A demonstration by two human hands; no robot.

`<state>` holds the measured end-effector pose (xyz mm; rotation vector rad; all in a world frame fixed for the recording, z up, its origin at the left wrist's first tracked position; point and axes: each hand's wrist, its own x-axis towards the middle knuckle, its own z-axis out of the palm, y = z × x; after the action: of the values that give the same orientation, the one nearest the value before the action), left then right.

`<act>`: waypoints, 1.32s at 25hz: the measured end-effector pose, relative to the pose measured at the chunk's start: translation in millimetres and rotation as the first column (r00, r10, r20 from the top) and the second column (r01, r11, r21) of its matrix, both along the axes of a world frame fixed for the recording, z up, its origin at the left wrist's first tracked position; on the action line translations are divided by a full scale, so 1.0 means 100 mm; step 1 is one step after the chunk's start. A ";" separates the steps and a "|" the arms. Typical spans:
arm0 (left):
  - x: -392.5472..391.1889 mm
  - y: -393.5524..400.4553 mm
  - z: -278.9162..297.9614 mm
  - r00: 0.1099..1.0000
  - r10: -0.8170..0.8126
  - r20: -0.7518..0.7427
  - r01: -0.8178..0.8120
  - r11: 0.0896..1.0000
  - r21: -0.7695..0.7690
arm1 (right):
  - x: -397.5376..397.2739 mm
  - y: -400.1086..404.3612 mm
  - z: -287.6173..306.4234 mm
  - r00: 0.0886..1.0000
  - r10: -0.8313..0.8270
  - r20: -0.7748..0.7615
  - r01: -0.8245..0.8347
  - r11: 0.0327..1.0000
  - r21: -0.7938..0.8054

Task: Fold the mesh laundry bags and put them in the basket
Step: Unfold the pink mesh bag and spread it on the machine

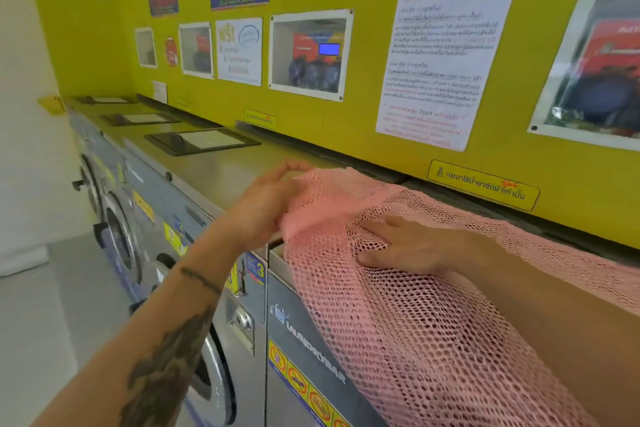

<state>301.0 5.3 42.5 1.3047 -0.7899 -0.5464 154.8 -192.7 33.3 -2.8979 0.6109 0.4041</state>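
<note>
A pink mesh laundry bag (415, 322) lies across the top of a washing machine and hangs down over its front. My left hand (266, 199) pinches the bag's left edge and lifts it a little above the machine top. My right hand (398, 243) lies on the mesh near the front edge of the top, fingers curled into the fabric. No basket is in view.
A row of grey front-loading washing machines (145, 218) runs away to the left, with a steel top (214, 163) bearing framed black panels. A yellow wall (311, 128) with posters rises right behind the machines. Grey floor (41, 322) lies at the lower left.
</note>
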 end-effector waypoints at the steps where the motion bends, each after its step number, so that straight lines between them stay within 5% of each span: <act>1: 0.04 0.04 0.00 0.977 -0.140 -0.159 0.131 0.989 -0.068 | 0.05 0.00 0.00 1.000 -0.016 -0.012 0.016 1.000 -0.007; 3: 0.10 0.08 -0.04 0.917 -0.315 -0.243 0.306 0.949 -0.078 | 0.12 0.01 0.00 1.000 -0.020 -0.020 0.020 1.000 -0.018; 7: 0.15 0.05 -0.16 0.932 -0.338 -0.128 0.359 0.906 0.225 | 0.17 -0.01 -0.04 0.999 -0.030 -0.013 0.030 1.000 -0.008; 11: 0.21 0.17 0.01 0.989 -0.144 -0.037 0.149 0.940 0.308 | 0.14 -0.07 -0.07 0.999 -0.033 0.016 0.033 0.999 0.013; 13: 0.28 0.33 0.18 0.961 0.052 0.271 -0.168 0.891 0.422 | 0.10 -0.08 -0.05 0.999 -0.008 0.036 0.007 1.000 0.014; 16: 0.38 0.61 0.30 0.656 0.155 0.738 -0.707 0.469 0.530 | 0.04 -0.05 0.03 0.997 0.062 0.052 -0.063 0.998 0.015; 18: 0.30 0.75 0.30 0.577 0.081 0.813 -0.807 0.208 0.553 | 0.01 -0.04 0.06 0.994 0.080 0.072 -0.082 0.996 0.029; 19: 0.22 0.77 0.30 0.550 0.076 0.832 -0.831 0.146 0.536 | 0.00 -0.03 0.07 0.994 0.081 0.079 -0.083 0.996 0.023; 21: 0.02 0.66 0.28 0.477 0.084 0.875 -0.859 0.256 0.444 | -0.04 -0.03 0.07 0.995 0.088 0.046 -0.089 0.996 0.008; 23: -0.20 0.40 0.17 0.457 0.061 0.887 -0.738 0.583 0.340 | -0.10 -0.01 0.06 0.995 0.096 0.018 -0.096 0.995 0.009; 25: -0.39 0.11 -0.01 0.464 -0.065 0.884 -0.519 0.788 0.330 | -0.20 0.01 0.12 0.996 0.062 0.067 -0.064 0.998 0.027; 28: -0.39 -0.16 -0.30 0.470 -0.314 0.825 -0.441 0.726 0.528 | -0.55 0.01 0.22 0.997 0.050 0.057 -0.047 0.998 -0.042; 33: -0.05 -0.27 -0.30 0.570 -0.269 0.777 -0.506 0.630 0.589 | -1.71 0.06 0.17 0.989 -0.086 -0.117 0.080 0.995 -0.055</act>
<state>295.8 -21.4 12.4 2.5461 -1.2731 -0.0581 -16.5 -186.6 50.3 -2.8989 0.7675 0.5623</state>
